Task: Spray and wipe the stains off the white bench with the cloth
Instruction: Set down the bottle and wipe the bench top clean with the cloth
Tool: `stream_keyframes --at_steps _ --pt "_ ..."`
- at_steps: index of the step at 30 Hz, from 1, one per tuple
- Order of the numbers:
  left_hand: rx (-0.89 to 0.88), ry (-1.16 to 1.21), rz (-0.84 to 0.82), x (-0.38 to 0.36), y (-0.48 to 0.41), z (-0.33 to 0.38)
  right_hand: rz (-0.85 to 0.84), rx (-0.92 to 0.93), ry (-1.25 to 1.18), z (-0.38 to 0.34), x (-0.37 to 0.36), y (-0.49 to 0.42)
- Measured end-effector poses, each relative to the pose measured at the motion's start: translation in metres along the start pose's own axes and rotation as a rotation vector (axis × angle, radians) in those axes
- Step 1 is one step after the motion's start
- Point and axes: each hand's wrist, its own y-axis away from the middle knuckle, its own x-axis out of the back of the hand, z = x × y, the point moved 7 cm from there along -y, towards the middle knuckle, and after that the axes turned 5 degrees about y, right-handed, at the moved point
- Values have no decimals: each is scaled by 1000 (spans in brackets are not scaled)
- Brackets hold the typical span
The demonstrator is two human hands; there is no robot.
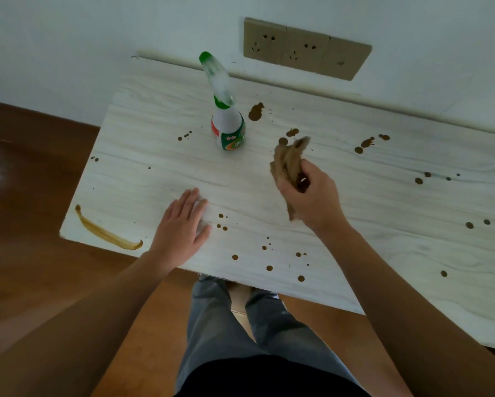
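**Cloth bunched in the right hand over the stained bench**

The brown cloth (288,161) is crumpled in the right hand (312,196), whose fingers curl tight round it near the middle of the white bench (355,202). Whether it touches the top is unclear. The left hand (180,227) lies flat nearer the front edge, fingers straight and slightly apart. Brown stains (365,143) dot the surface, with a long smear (106,233) at the front left corner and a blot (256,111) near the back edge. The spray bottle (227,124) stands upright just left of that blot. A beige socket panel (306,48) sits on the wall behind.
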Motion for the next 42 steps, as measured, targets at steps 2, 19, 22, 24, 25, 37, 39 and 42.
stream_keyframes --at_steps 2,19,22,24,25,37,39,42 --pt "-4 -2 3 0 0 -1 -167 50 33 -7 -17 5" --pt "26 61 56 6 6 -24 -262 276 611 24 -125 -10" --pt "87 65 78 19 11 -57 -277 313 651 19 -142 -10" --pt "123 54 72 26 17 -82 -320 346 663 11 -154 -9" --pt "140 44 71 30 20 -94 -349 372 670 6 -162 -8" --pt "148 28 49 40 31 -141 -477 685 671 -60 -241 17" --pt "150 26 56 39 32 -141 -425 560 641 -54 -225 10" --pt "142 23 62 38 32 -142 -326 328 612 -42 -202 9"
